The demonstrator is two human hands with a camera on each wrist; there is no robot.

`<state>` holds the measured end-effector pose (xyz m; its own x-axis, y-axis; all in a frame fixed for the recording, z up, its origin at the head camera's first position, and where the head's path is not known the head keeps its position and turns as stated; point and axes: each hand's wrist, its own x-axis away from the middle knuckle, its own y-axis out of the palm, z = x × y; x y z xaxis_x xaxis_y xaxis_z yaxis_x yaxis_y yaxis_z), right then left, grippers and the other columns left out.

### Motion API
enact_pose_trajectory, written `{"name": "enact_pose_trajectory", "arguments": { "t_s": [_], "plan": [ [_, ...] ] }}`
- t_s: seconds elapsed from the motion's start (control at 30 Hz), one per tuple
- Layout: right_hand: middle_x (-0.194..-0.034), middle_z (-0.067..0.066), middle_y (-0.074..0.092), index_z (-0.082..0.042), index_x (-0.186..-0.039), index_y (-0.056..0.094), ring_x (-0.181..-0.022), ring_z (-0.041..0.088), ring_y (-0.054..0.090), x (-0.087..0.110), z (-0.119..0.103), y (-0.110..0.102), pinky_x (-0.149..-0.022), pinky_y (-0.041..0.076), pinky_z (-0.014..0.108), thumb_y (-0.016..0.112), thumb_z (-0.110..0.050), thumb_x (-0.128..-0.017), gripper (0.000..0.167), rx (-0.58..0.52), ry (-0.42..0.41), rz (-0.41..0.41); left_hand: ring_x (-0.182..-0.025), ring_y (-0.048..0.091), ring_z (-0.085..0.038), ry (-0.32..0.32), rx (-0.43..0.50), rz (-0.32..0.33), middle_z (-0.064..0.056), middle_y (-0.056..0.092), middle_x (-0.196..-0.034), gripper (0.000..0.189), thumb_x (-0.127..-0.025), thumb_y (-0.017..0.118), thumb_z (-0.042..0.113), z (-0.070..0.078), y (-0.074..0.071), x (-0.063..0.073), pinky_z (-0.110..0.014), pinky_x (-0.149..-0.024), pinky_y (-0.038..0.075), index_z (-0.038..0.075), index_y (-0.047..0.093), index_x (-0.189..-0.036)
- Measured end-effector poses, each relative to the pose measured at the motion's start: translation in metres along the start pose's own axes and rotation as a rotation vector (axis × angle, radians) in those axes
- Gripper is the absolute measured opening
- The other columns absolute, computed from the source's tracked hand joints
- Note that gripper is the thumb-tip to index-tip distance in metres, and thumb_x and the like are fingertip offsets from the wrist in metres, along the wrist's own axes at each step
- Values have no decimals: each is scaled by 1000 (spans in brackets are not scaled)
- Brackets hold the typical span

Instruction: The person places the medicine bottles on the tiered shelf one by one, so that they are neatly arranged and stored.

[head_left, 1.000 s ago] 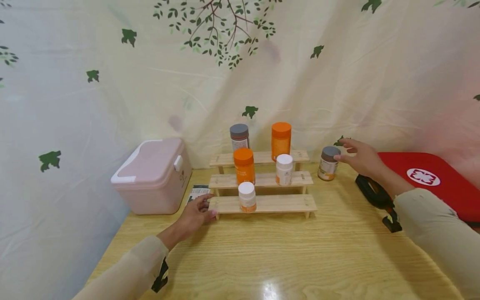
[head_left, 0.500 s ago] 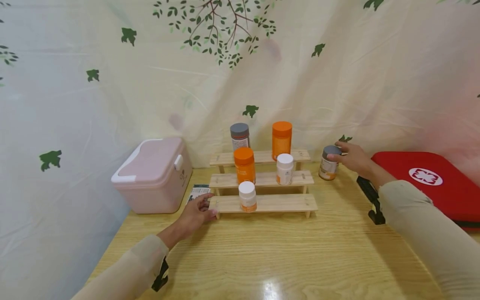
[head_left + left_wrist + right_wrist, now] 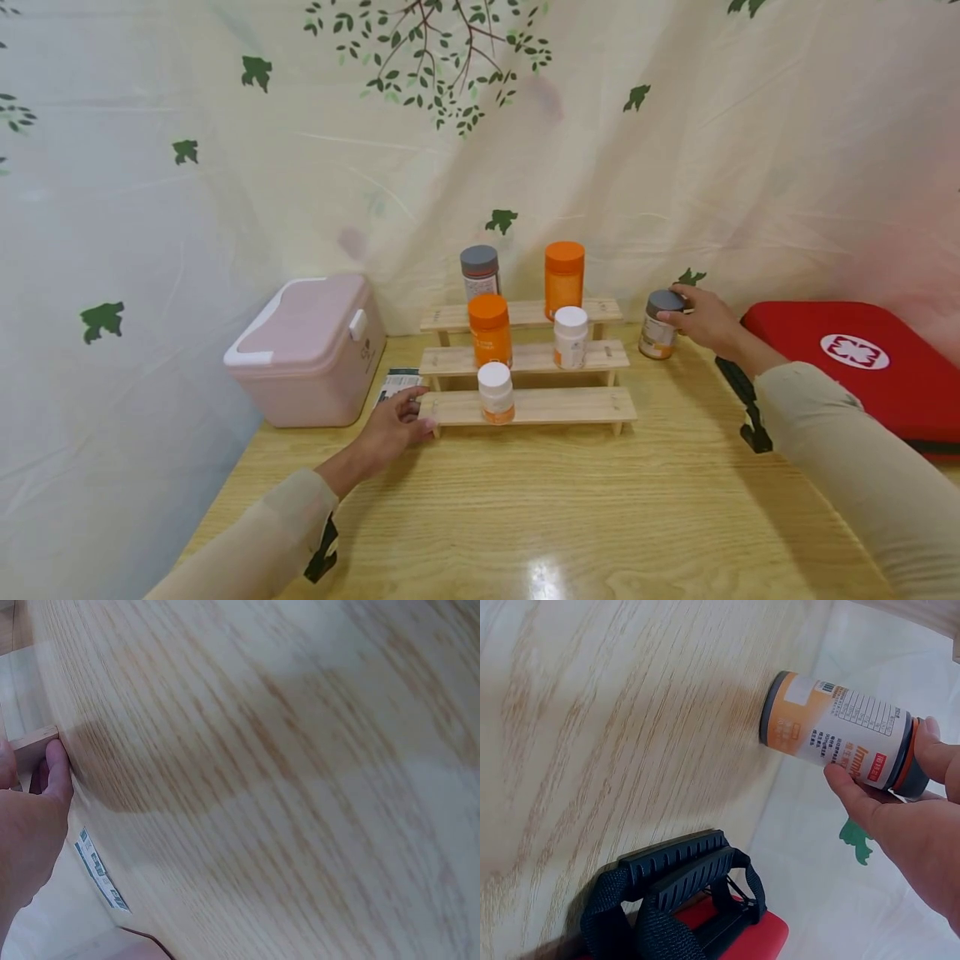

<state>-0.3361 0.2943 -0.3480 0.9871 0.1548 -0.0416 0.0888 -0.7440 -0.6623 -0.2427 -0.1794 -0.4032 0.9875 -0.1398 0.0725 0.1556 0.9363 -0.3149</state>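
Note:
A three-step wooden rack stands mid-table and carries several pill bottles with orange, white and grey caps. My left hand holds the left end of the lowest step; in the left wrist view a fingertip presses the wooden rack end. To the right of the rack, a grey-capped bottle with an orange label stands on the table. My right hand grips it around the cap. In the right wrist view the grey-capped bottle has my fingers on either side of its cap.
A pink lidded box sits left of the rack, with a printed leaflet between them. A red first-aid pouch with a black handle lies at the right. A leaf-print curtain backs the wooden table.
My right hand moved left from beside the grey-capped bottle and closed around its cap. The left hand and the rack have stayed put.

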Motion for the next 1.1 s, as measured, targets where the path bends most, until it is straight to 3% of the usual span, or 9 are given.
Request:
{"name": "enact_pose_trajectory", "arguments": {
  "t_s": [0.6, 0.73, 0.93, 1.1],
  "plan": [
    [-134, 39, 34, 9, -148, 16, -116, 48, 46, 4, 2, -5, -95, 46, 53, 56, -16, -99, 68, -83, -19, -27, -87, 58, -16, -13, -16, 10, -18, 59, -111, 57, -89, 63, -5, 0, 0, 0, -32, -75, 57, -1, 42, -142],
    [-133, 36, 38, 8, -147, 22, -114, 47, 48, 18, -7, -14, -93, 49, 50, 57, -20, -98, 66, -36, -60, -36, -87, 58, -16, -18, -2, 13, -18, 58, -112, 58, -88, 63, -5, -1, 1, 0, -33, -76, 57, 0, 42, -142],
    [-135, 29, 44, 1, -144, 32, -117, 49, 46, 50, -16, -24, -92, 47, 58, 60, -25, -96, 62, 32, -142, -41, -88, 59, -17, -29, -21, 25, -18, 58, -112, 58, -88, 65, -4, 0, 0, 1, -32, -75, 57, 1, 43, -142],
    [-137, 30, 43, -3, -147, 31, -119, 54, 44, 77, -19, -27, -92, 44, 63, 62, -27, -95, 66, 74, -130, -38, -89, 59, -17, -27, -30, 23, -18, 59, -113, 58, -88, 65, -3, 1, -1, 0, -31, -75, 57, 1, 43, -142]
  ]
}}
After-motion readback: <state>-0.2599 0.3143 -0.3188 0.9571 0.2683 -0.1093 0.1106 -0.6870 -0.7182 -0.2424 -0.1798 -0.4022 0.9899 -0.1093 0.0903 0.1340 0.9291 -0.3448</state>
